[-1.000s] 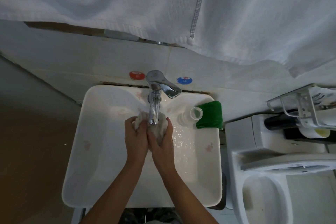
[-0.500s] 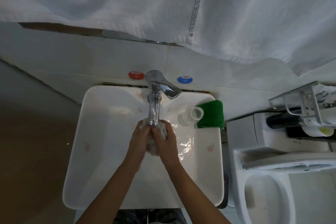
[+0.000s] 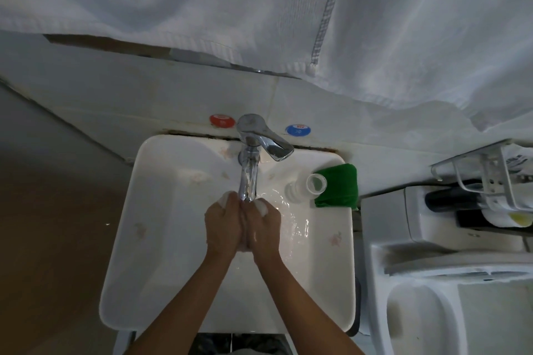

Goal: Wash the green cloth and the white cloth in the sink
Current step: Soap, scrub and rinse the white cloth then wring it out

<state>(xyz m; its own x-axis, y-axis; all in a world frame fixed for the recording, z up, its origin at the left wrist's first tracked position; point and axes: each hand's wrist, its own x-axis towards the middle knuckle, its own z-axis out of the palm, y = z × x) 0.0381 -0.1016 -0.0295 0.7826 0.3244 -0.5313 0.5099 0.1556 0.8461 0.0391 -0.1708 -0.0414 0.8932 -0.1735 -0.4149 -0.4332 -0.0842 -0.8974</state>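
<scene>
Status: white cloth point(image 3: 261, 207) is mid-wash; judging by position, green cloth point(image 3: 337, 185) looks not yet started.

White cloth is bunched between both hands at frame centre, directly under the faucet point(image 3: 250, 170) spout. Only small pale lumps show: one above the left hand point(image 3: 223, 225), one above the right hand point(image 3: 265, 228). Rest is hidden inside the grip. Fingers of both hands are curled tight round the wad, knuckles pressed together, palms facing. Looks like a scrub or squeeze stroke, cannot tell which.

Water is on: a rippled glossy sheet spreads over the basin floor right of the hands.

Green cloth sits folded on the upper-right corner of the sink point(image 3: 138, 239) rim, just right of a small clear plastic bottle point(image 3: 307, 187) lying on its side, open mouth touching the cloth edge. Wet or dry: cannot tell.

Left to do, as a judgement: finish and wring the white one, then run the whole wash on the green one.

Materials:
- sink: white glazed ceramic, rectangular, rounded corners, faint pinkish stains
- faucet: chromed metal, single lever, red and blue hot/cold stickers on the wall behind
- green cloth: plush, microfibre-looking, squared fold
- white cloth: soft, soaked, shapeless
- towel point(image 3: 403, 23): large, white, woven with a stitched band, hanging across the top of frame
</scene>
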